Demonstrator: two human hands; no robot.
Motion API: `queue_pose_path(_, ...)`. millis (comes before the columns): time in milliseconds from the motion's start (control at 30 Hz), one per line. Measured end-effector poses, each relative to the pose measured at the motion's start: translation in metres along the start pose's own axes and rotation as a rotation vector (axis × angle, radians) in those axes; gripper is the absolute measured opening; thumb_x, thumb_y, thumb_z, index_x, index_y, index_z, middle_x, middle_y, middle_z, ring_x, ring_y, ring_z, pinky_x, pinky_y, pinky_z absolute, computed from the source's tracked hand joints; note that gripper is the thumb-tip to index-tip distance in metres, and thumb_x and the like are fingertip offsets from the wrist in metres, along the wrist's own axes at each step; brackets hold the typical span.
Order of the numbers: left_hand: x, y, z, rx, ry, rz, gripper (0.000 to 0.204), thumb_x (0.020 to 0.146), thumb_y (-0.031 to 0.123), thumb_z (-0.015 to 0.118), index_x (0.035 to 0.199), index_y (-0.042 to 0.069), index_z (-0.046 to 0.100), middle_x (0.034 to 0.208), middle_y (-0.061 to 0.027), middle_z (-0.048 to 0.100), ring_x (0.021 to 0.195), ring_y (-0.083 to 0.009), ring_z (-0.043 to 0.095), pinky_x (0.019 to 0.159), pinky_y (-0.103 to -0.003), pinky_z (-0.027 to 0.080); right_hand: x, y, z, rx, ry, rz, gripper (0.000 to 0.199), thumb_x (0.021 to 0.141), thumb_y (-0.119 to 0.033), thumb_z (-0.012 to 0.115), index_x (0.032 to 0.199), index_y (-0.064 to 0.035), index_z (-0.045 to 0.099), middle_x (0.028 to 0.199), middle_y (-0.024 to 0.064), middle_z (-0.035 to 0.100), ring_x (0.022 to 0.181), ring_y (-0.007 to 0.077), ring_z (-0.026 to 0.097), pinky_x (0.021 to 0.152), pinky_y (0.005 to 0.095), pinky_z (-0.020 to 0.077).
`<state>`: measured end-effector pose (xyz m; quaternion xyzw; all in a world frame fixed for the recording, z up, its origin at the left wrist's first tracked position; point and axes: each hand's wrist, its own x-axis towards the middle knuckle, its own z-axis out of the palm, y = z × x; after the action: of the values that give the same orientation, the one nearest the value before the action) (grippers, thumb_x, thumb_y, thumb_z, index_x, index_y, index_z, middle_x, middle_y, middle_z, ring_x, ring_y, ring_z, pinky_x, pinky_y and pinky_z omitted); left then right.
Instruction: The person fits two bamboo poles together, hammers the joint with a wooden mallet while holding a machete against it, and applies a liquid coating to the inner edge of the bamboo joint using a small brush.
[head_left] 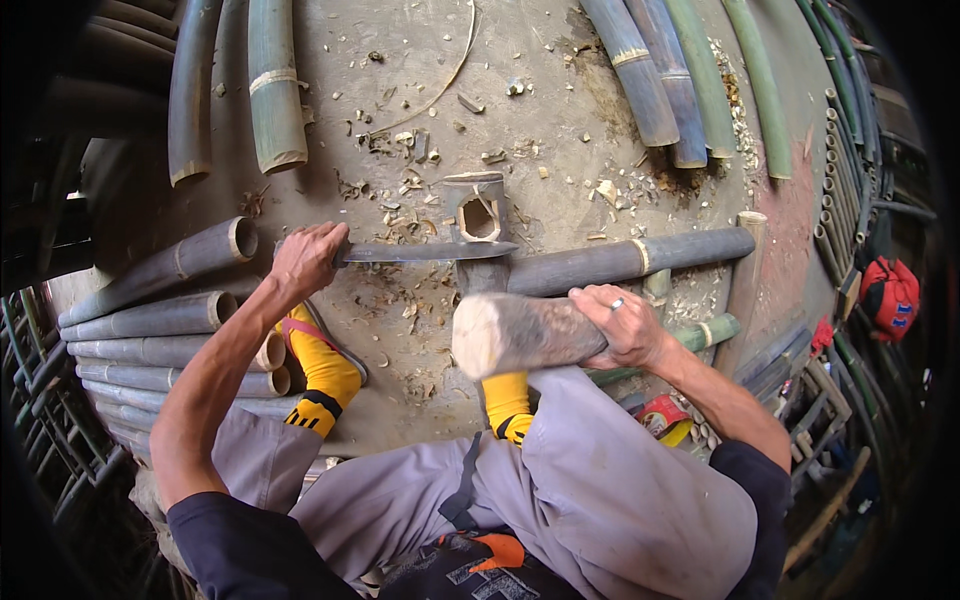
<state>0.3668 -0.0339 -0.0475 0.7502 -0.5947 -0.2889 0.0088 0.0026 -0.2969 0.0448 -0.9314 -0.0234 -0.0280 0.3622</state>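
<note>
My left hand (308, 258) is closed round the handle of a long knife (425, 253). Its straight blade points right, and the tip end passes across a short upright-lying bamboo piece (482, 186) just below a hole cut in its wall. Whether the edge touches the bamboo I cannot tell. A thick wooden mallet (530, 335) with a pale, worn end is gripped by my right hand (625, 325), which wears a ring. The mallet is held over my knee, nearer than the blade, and hides part of a dark bamboo pole (590, 268) lying to the right.
Cut bamboo poles (150, 322) are stacked at the left; more poles (655, 80) lie at the far right and far left. Bamboo chips (415, 185) litter the floor. A wooden stake (745, 285) stands by the dark pole's right end. A red bag (890, 298) sits far right.
</note>
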Motion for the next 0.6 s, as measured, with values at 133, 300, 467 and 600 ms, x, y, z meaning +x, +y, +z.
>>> queue_pose_path(133,0.01,-0.003,-0.001,0.002,0.002,0.047,0.024,0.071,0.004,0.062,0.088,0.007,0.046,0.084,-0.013,0.057,0.079,-0.0371,0.058,0.069,-0.045,0.047,0.029,0.036,0.0,-0.323,-0.229,0.0,0.094,0.049,-0.026,0.084,0.132,-0.0062,0.044,0.097,0.0127,0.057,0.081,0.0271,0.059,0.069,0.0375,0.0501)
queue_pose_path(300,0.005,-0.004,0.005,0.028,0.058,0.058,0.024,0.07,0.003,0.061,0.088,0.007,0.047,0.084,-0.0126,0.057,0.082,-0.0355,0.058,0.072,-0.043,0.046,0.048,0.022,-0.001,-0.227,-0.244,-0.187,0.076,0.059,-0.024,0.074,0.13,-0.0111,0.048,0.093,0.0092,0.056,0.074,0.0236,0.058,0.066,0.0354,0.0495)
queue_pose_path(467,0.01,-0.003,0.007,0.07,0.06,0.059,0.025,0.068,0.002,0.061,0.088,0.006,0.047,0.084,-0.0119,0.056,0.083,-0.0338,0.058,0.073,-0.042,0.045,0.049,0.045,0.001,-0.435,-0.313,-0.118,0.068,0.063,-0.022,0.072,0.126,-0.0097,0.049,0.085,0.0107,0.058,0.075,0.0269,0.061,0.065,0.039,0.0498)
queue_pose_path(600,0.013,-0.004,0.007,0.087,0.085,0.076,0.026,0.067,0.001,0.061,0.088,0.006,0.047,0.083,-0.0113,0.056,0.083,-0.0322,0.058,0.073,-0.041,0.045,0.057,0.024,0.003,-0.272,-0.37,-0.111,0.083,0.061,-0.026,0.076,0.134,-0.0052,0.043,0.085,0.0109,0.058,0.076,0.0263,0.06,0.066,0.038,0.0494)
